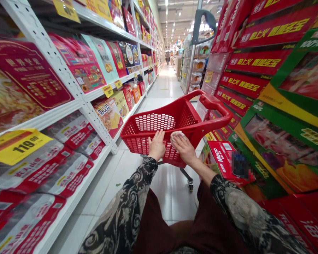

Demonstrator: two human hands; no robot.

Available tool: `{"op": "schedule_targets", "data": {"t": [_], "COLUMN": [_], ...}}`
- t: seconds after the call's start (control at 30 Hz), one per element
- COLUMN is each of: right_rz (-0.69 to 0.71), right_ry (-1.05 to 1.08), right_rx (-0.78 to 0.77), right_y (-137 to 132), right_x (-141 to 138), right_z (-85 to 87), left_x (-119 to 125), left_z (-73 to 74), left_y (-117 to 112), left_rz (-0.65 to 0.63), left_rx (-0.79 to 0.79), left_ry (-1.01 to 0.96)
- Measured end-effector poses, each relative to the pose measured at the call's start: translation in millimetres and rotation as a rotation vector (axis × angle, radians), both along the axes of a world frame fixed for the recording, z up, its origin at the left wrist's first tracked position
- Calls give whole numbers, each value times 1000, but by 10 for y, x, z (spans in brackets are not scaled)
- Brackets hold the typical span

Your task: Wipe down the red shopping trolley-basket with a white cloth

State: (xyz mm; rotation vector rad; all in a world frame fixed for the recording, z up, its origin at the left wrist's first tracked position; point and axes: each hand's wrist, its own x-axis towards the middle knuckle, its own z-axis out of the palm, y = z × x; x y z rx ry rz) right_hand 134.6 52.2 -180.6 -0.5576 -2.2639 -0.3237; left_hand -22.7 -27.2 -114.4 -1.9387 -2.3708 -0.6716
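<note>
A red plastic shopping cart [159, 123] with a mesh basket stands in front of me, its long handle rising to the right. My left hand [157, 145] is curled over the basket's near rim. My right hand [184, 148] presses on a pale, crumpled wad [177, 135] at the same rim, perhaps a tissue or cloth. Patterned black sleeves cover both my forearms. The basket looks bare inside, though my hands hide part of it.
White metal shelves [81, 97] with boxed goods line the left side, and a tall stack of red and green cartons [270, 81] fills the right. A red Meco box [219, 158] sits low beside the cart. The tiled aisle [164, 84] runs ahead to a distant person [168, 57].
</note>
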Motion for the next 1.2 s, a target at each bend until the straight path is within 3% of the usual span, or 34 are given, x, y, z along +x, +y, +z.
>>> {"op": "schedule_targets", "data": {"t": [0.1,0.17,0.27,0.37,0.43,0.5,0.57,0.7,0.77,0.83,1.03,1.1,1.2], "right_rz": [14,52,135,140,94,77,100,133,133,162,137,139,165], "right_ry": [-136,-191,-141,53,135,128,43,-158,-200,-186,20,-28,-195], "right_rx": [-41,-75,-103,-75,-62,-55,-47,-70,-86,-66,-10,-23,-42], "right_y": [-88,-147,-182,-134,-76,-31,-21,-108,-163,-188,-69,-48,-95], "right_x": [31,65,48,-78,-191,-297,-382,-469,-481,-488,-582,-611,-615], "right_z": [-369,-483,-331,76,305,387,297,-110,-219,-179,298,271,-1], "left_x": [-18,-41,-88,-142,-175,-202,-226,-267,-281,-289,-292,-290,-291], "left_z": [-15,-23,-24,-37,-64,-95,-114,-95,-80,-76,-79,-63,-34], "left_y": [-7,-9,-13,-20,-25,-28,-32,-56,-71,-80,-72,-74,-85], "left_rz": [3,0,-15,-35,43,162,216,156,141,140,141,132,121], "left_rx": [1,2,-8,-20,-21,-24,-37,-60,-73,-79,-69,-84,-107], "left_ry": [22,31,42,57,50,26,5,26,38,45,14,-2,0]}}
